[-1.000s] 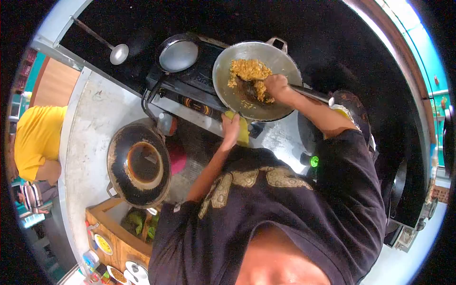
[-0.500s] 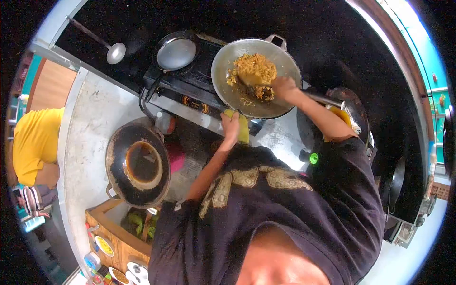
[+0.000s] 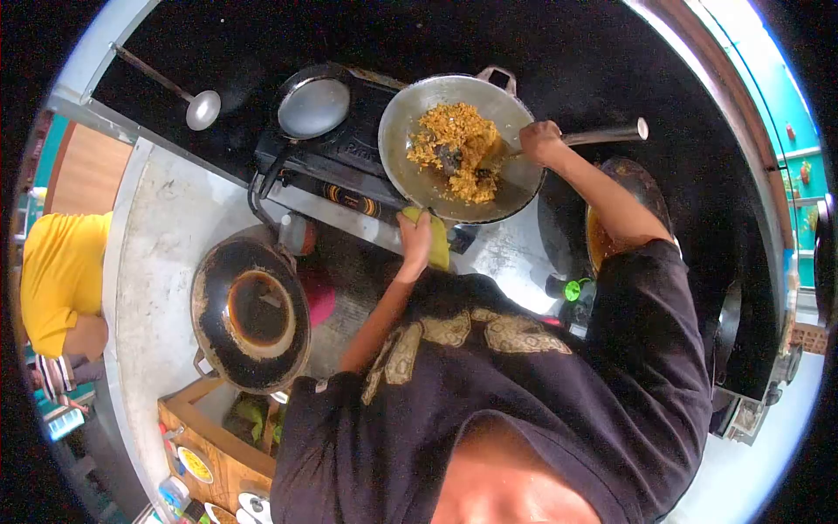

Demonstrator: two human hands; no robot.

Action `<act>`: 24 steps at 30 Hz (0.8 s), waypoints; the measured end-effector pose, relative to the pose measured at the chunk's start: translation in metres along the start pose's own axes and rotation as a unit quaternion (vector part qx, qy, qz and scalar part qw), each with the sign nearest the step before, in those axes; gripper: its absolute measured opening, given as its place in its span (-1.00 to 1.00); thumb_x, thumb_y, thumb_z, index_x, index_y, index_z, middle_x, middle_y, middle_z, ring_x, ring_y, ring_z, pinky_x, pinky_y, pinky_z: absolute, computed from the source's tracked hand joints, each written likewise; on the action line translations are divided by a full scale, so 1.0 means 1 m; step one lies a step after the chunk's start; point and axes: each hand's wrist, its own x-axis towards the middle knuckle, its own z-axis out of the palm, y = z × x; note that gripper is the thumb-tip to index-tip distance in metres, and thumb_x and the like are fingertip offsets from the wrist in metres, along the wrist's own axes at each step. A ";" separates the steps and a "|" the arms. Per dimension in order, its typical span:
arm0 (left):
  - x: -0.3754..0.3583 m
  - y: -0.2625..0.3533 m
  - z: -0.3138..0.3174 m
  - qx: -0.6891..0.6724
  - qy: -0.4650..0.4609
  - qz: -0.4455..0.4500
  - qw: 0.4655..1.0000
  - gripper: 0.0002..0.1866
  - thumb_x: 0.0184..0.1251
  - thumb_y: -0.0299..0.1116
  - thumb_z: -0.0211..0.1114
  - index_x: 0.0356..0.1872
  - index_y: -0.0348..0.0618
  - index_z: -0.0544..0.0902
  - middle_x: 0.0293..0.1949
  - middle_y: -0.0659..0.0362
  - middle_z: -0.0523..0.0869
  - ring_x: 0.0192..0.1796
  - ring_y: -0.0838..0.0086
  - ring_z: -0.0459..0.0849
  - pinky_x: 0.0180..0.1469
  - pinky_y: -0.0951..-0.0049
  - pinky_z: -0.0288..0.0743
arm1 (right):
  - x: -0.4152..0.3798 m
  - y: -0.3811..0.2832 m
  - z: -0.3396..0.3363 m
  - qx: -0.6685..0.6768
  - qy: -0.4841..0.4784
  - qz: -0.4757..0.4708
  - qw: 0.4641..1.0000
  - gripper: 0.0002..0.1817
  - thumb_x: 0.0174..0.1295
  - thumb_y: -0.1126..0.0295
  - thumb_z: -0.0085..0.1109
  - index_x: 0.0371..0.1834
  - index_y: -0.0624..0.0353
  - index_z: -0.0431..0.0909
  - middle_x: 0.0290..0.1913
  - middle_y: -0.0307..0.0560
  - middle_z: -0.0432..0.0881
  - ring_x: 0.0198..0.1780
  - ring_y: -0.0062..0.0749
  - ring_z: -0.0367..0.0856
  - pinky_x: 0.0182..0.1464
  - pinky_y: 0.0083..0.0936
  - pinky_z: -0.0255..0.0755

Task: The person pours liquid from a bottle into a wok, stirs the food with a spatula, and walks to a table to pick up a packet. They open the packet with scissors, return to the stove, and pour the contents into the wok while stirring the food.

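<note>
A large metal wok (image 3: 518,179) sits on the stove with orange-brown fried rice (image 3: 454,127) in it. My right hand (image 3: 541,144) is closed around the handle of a spatula (image 3: 607,135); its blade is down in the rice and partly hidden by it. At the wok's near edge, my left hand (image 3: 416,240) is closed on a yellow-green cloth (image 3: 439,243). The cloth covers whatever part of the rim lies beneath it.
A small frying pan (image 3: 314,108) rests on the black gas stove (image 3: 305,162). A ladle (image 3: 202,110) lies at the far left. Left of me is a dark wok (image 3: 209,323) with brown liquid. Another pan (image 3: 633,179) is at my right. A person in yellow (image 3: 65,271) is beyond the counter.
My right hand has moved up and right with the spatula, drawing it out from the middle of the wok. The rice has spread lower. The left hand still grips the cloth at the rim.
</note>
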 end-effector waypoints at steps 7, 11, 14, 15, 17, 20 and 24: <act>0.018 -0.016 -0.009 -0.011 -0.045 -0.031 0.998 -0.53 0.05 -0.31 0.14 -0.07 -0.43 0.29 -0.23 -0.12 0.54 -0.16 0.12 0.54 -0.08 0.30 0.38 | -0.012 0.024 0.009 0.024 0.112 0.049 0.992 -0.91 -0.05 0.40 0.10 -0.47 0.03 0.59 -0.40 -0.12 0.62 -0.31 -0.31 0.63 -0.35 -0.43 0.48; 0.016 0.009 -0.014 -0.007 -0.056 -0.071 0.996 -0.55 0.06 -0.32 0.14 -0.08 -0.42 0.29 -0.27 -0.08 0.55 -0.29 0.20 0.58 -0.23 0.33 0.46 | -0.015 0.053 0.026 -0.076 0.174 0.072 0.979 -0.90 0.01 0.37 0.06 -0.44 0.01 0.58 -0.36 -0.13 0.63 -0.24 -0.37 0.62 -0.35 -0.51 0.47; 0.026 0.009 -0.022 -0.061 -0.113 -0.042 0.991 -0.57 0.09 -0.33 0.12 -0.07 -0.40 0.29 -0.28 -0.02 0.55 -0.36 0.27 0.58 -0.34 0.36 0.47 | 0.023 0.060 0.034 0.025 0.151 0.077 0.985 -0.88 0.01 0.36 0.05 -0.44 0.08 0.58 -0.37 -0.08 0.62 -0.29 -0.31 0.62 -0.35 -0.45 0.49; 0.033 0.003 -0.024 -0.046 -0.126 -0.026 0.991 -0.58 0.10 -0.33 0.11 -0.06 -0.39 0.29 -0.29 -0.01 0.55 -0.36 0.28 0.58 -0.35 0.37 0.47 | 0.043 0.059 0.043 0.042 0.158 0.065 0.984 -0.88 0.01 0.36 0.06 -0.43 0.09 0.58 -0.38 -0.07 0.62 -0.31 -0.28 0.62 -0.34 -0.42 0.49; 0.046 -0.011 -0.029 -0.011 -0.151 0.004 0.988 -0.59 0.12 -0.35 0.10 -0.05 -0.37 0.28 -0.30 0.02 0.54 -0.37 0.31 0.58 -0.37 0.38 0.48 | 0.080 0.051 0.062 0.077 0.171 0.039 0.982 -0.86 0.01 0.36 0.06 -0.43 0.11 0.58 -0.38 -0.04 0.61 -0.35 -0.23 0.62 -0.34 -0.37 0.50; 0.041 0.002 -0.033 -0.056 -0.174 -0.063 0.981 -0.62 0.12 -0.35 0.10 -0.06 -0.33 0.30 -0.32 0.05 0.54 -0.37 0.34 0.58 -0.39 0.40 0.48 | 0.086 0.041 0.049 0.062 0.246 -0.061 0.965 -0.80 0.04 0.37 0.03 -0.26 0.02 0.55 -0.46 -0.04 0.59 -0.41 -0.18 0.61 -0.37 -0.32 0.49; 0.039 0.008 -0.032 -0.010 -0.133 -0.102 0.986 -0.63 0.11 -0.34 0.12 -0.08 -0.30 0.33 -0.33 0.04 0.55 -0.36 0.33 0.59 -0.40 0.36 0.49 | 0.064 0.041 0.014 0.044 0.232 -0.087 0.968 -0.73 0.04 0.41 -0.01 -0.15 -0.01 0.51 -0.48 0.01 0.57 -0.42 -0.18 0.60 -0.40 -0.33 0.47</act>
